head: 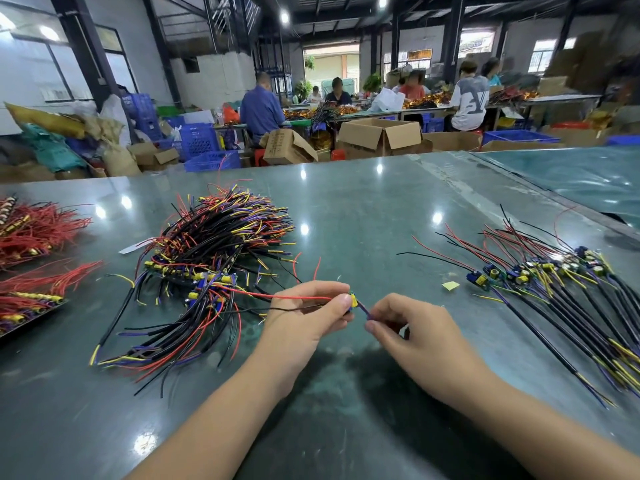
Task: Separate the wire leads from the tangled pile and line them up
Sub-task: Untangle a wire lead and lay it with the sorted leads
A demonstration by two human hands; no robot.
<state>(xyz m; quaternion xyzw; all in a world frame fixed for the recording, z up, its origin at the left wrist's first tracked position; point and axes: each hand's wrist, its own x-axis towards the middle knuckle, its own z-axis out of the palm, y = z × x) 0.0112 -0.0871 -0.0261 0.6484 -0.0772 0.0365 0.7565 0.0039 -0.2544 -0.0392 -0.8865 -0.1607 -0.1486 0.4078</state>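
While both forearms reached in over glossy dark-green table (381, 202), left hand (304, 320) pinched small blue-and-yellow wired component (352, 301) between thumb and curled fingers — its thin red and black leads trailed left toward tangled pile of black, red, yellow and purple wires (214, 258). Right hand (412, 330) pinched component's purple lead, fingers closed. Sorted row of wire leads (554, 289) lay fanned at right — well apart from pile.

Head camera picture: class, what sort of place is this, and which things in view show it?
Probably a small assembly workshop: a tangled wire pile on a workbench, people at long tables behind, and open boxes.
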